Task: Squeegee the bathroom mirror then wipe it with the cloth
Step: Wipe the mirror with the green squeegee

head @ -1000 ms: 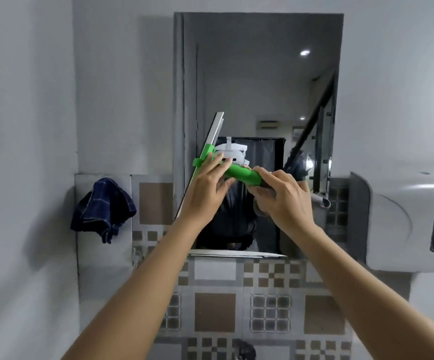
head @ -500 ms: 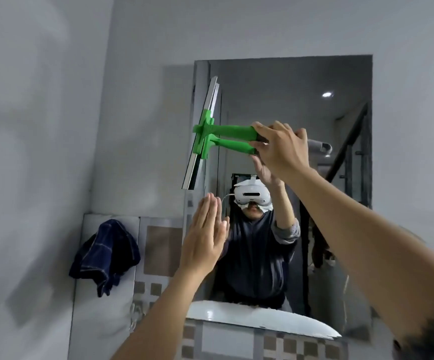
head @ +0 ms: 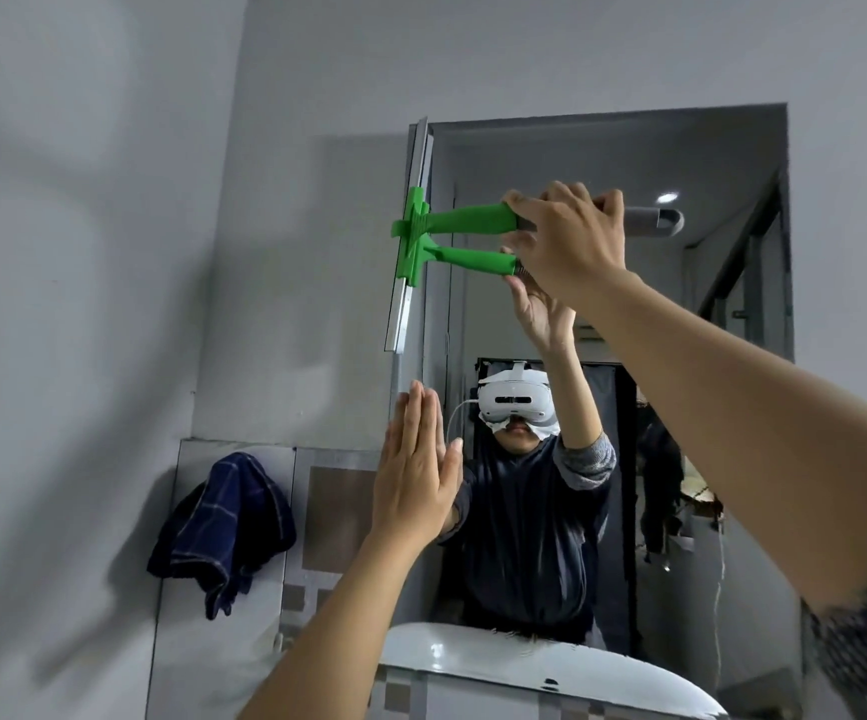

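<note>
The wall mirror [head: 722, 163] fills the upper right of the head view. A green-handled squeegee [head: 465, 219] has its metal blade standing upright along the mirror's top left edge, and its reflection shows just below the handle. My right hand [head: 569, 241] is shut on the grey end of the squeegee handle. Lower down, my left hand [head: 416, 470] is flat with fingers together and raised near the mirror's left edge, holding nothing. A dark blue checked cloth [head: 223, 527] hangs on the tiled wall left of the mirror.
A white curved ledge [head: 525, 667] sits under the mirror. Patterned tiles [head: 338, 511] cover the lower wall. Plain grey wall spreads to the left and above. A person wearing a white headset is reflected in the mirror.
My left hand has let go of the squeegee and dropped lower, open. My right hand has carried the squeegee up to the mirror's top left corner. The view tilted upward.
</note>
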`<state>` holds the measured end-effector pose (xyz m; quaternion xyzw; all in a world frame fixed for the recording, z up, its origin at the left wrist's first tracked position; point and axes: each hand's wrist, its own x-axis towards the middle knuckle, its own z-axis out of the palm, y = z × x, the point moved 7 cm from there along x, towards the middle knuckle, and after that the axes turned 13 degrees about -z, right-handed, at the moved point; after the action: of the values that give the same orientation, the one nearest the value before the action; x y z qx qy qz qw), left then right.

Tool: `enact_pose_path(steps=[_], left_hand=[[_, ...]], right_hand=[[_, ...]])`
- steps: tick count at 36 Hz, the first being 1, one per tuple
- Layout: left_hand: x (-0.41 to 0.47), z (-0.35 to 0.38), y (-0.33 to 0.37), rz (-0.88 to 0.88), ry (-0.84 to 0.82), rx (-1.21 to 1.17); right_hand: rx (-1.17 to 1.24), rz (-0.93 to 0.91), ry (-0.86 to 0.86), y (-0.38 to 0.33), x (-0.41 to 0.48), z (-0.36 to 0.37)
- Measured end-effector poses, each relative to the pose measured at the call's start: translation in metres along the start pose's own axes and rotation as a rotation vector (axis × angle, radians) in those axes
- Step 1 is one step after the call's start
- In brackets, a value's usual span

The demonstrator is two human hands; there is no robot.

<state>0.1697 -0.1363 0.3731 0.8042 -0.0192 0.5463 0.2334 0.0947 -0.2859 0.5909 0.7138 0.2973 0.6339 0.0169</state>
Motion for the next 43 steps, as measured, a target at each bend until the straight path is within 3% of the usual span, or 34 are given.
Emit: enact_pose_path(steps=[30, 43], left_hand=[[0.004, 0.003, -0.012, 0.010, 0.006, 0.073], [0.003, 0.004, -0.007, -0.052, 0.003, 0.087]], right_hand=[[-0.121, -0.016, -0.045, -0.017, 0.008, -0.009], [-0.107, 0.081, -0.069, 0.030, -0.026, -0.034]])
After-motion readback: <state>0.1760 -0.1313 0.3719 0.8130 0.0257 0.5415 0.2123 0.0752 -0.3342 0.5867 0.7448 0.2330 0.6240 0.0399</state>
